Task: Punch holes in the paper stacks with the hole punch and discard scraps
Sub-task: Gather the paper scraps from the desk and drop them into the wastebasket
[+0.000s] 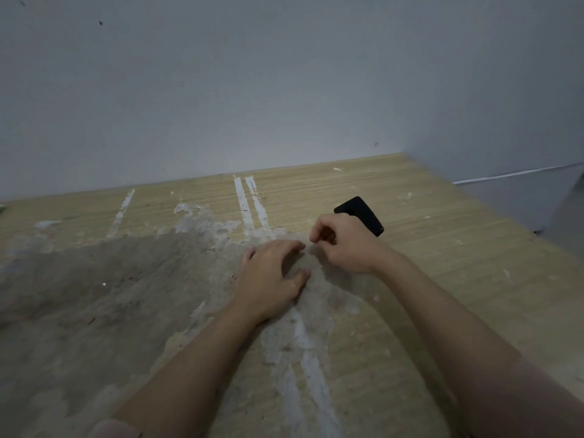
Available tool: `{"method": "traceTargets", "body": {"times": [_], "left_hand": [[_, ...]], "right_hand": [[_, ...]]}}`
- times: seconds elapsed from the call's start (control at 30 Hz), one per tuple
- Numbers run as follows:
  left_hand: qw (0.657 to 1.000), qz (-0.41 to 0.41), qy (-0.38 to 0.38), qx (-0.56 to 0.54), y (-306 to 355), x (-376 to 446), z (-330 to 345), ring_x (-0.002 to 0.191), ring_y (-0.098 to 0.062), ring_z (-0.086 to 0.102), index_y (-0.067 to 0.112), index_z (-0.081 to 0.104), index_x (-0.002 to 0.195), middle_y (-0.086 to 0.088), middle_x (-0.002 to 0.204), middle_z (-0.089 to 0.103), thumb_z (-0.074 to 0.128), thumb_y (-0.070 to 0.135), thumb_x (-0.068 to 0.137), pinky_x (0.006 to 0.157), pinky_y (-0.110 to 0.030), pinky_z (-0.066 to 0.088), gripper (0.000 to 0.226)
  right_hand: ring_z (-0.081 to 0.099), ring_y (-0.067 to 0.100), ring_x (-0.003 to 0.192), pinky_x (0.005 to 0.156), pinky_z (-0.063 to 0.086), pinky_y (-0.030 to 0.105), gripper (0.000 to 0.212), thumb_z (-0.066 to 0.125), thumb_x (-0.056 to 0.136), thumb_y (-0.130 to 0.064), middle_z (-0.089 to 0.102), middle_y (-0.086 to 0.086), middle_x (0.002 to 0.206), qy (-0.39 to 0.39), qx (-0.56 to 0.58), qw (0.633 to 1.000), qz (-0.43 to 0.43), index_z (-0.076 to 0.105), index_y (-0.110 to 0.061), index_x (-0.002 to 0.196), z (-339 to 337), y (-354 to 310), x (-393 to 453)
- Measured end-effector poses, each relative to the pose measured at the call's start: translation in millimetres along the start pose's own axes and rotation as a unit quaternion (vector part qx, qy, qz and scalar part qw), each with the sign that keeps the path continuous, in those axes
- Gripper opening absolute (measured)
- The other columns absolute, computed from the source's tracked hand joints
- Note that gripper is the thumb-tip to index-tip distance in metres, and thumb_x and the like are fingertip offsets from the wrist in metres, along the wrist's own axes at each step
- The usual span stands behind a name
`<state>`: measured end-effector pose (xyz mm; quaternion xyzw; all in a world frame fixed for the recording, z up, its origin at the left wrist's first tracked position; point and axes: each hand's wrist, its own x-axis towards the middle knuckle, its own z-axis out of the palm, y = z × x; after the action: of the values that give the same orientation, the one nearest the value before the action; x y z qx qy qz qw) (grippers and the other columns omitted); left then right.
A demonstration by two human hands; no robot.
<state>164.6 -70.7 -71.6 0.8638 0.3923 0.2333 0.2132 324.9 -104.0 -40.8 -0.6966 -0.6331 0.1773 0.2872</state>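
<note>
A black hole punch [363, 211] lies on the worn wooden table [458, 263], just behind my right hand [344, 245] and partly hidden by it. My right hand hovers with its fingers curled and the thumb and fingertips pinched together; I can see nothing between them. My left hand [271, 276] rests palm down on the table beside it, cupped, with fingertips touching the surface and nothing in it. The two hands almost touch. No paper stack is in view.
The tabletop has grey worn patches and white streaks. A tiny white scrap [103, 283] lies at the left. A grey wall [284, 90] runs along the table's far edge. The table's right edge [537, 232] drops off. Something green [1, 210] shows at the far left.
</note>
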Motion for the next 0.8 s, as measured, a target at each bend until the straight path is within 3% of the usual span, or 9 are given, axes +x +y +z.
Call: {"method": "traceTargets", "body": {"times": [0.1, 0.17, 0.2, 0.27, 0.4, 0.6, 0.7, 0.8], "left_hand": [[0.998, 0.007, 0.026, -0.056, 2, 0, 0, 0.108, -0.005, 0.053, 0.02, 0.057, 0.122, 0.006, 0.12, 0.062, 0.063, 0.022, 0.082, 0.099, -0.022, 0.04, 0.04], [0.994, -0.014, 0.049, -0.095, 2, -1, -1, 0.101, -0.002, 0.053, 0.017, 0.06, 0.119, 0.007, 0.112, 0.063, 0.063, 0.012, 0.082, 0.084, -0.003, 0.036, 0.037], [0.991, -0.03, 0.059, -0.119, 2, -2, -2, 0.1, -0.001, 0.053, 0.017, 0.061, 0.117, 0.008, 0.109, 0.063, 0.062, 0.008, 0.082, 0.08, -0.001, 0.035, 0.036], [0.979, -0.062, 0.075, -0.179, 2, -4, -4, 0.101, -0.004, 0.057, 0.017, 0.063, 0.113, 0.007, 0.108, 0.065, 0.061, 0.004, 0.082, 0.083, -0.005, 0.039, 0.034], [0.925, -0.129, 0.102, -0.342, 4, -6, -12, 0.1, -0.007, 0.063, 0.018, 0.065, 0.106, 0.004, 0.103, 0.069, 0.057, -0.002, 0.084, 0.081, -0.015, 0.05, 0.031], [0.871, -0.173, 0.111, -0.445, 14, -5, -16, 0.1, -0.01, 0.063, 0.018, 0.067, 0.098, 0.0, 0.101, 0.07, 0.051, 0.0, 0.088, 0.088, -0.025, 0.05, 0.026], [0.797, -0.218, 0.11, -0.553, 18, -3, -8, 0.108, -0.016, 0.062, 0.013, 0.065, 0.1, -0.005, 0.108, 0.068, 0.044, 0.005, 0.093, 0.09, -0.026, 0.048, 0.023], [0.693, -0.25, 0.087, -0.67, 19, -7, -6, 0.106, -0.022, 0.06, -0.001, 0.053, 0.119, -0.014, 0.114, 0.062, 0.034, 0.013, 0.097, 0.089, -0.028, 0.048, 0.032]], "right_hand": [[0.059, 0.012, 0.085, 0.076, 0.047, 0.021, 0.014, 0.06, 0.086, -0.007, 0.061, -0.003, 0.089, 0.002, -0.01, 1.0, 0.007, 0.065, -0.019, 0.086, 2, 4, -19], [0.06, 0.01, 0.085, 0.079, 0.046, 0.018, 0.013, 0.061, 0.087, -0.007, 0.066, -0.001, 0.092, 0.004, -0.023, 1.0, 0.002, 0.071, -0.013, 0.092, 3, 4, -25], [0.06, 0.01, 0.086, 0.08, 0.045, 0.017, 0.015, 0.061, 0.087, -0.007, 0.069, 0.001, 0.095, 0.006, -0.035, 0.999, -0.006, 0.072, -0.011, 0.095, 3, 3, -27], [0.063, 0.013, 0.09, 0.082, 0.047, 0.018, 0.018, 0.061, 0.087, -0.008, 0.072, 0.004, 0.1, 0.003, -0.069, 0.997, -0.027, 0.074, -0.009, 0.099, 5, 0, -28], [0.064, 0.025, 0.092, 0.084, 0.054, 0.037, 0.022, 0.057, 0.086, -0.006, 0.07, 0.011, 0.1, -0.003, -0.141, 0.99, -0.012, 0.075, -0.011, 0.098, 15, -8, -25], [0.058, 0.029, 0.094, 0.075, 0.049, 0.034, 0.015, 0.053, 0.085, -0.003, 0.059, 0.013, 0.105, 0.0, -0.177, 0.983, 0.049, 0.059, -0.004, 0.098, 22, -25, -24], [0.058, 0.026, 0.089, 0.072, 0.048, 0.032, 0.011, 0.059, 0.08, -0.008, 0.059, 0.011, 0.096, 0.019, -0.154, 0.986, 0.058, 0.059, -0.004, 0.09, 26, -31, -22], [0.055, 0.009, 0.064, 0.056, 0.044, 0.011, 0.005, 0.068, 0.073, -0.009, 0.059, -0.002, 0.07, 0.069, 0.036, 0.995, 0.07, 0.067, -0.007, 0.077, 31, -40, -27]]}}
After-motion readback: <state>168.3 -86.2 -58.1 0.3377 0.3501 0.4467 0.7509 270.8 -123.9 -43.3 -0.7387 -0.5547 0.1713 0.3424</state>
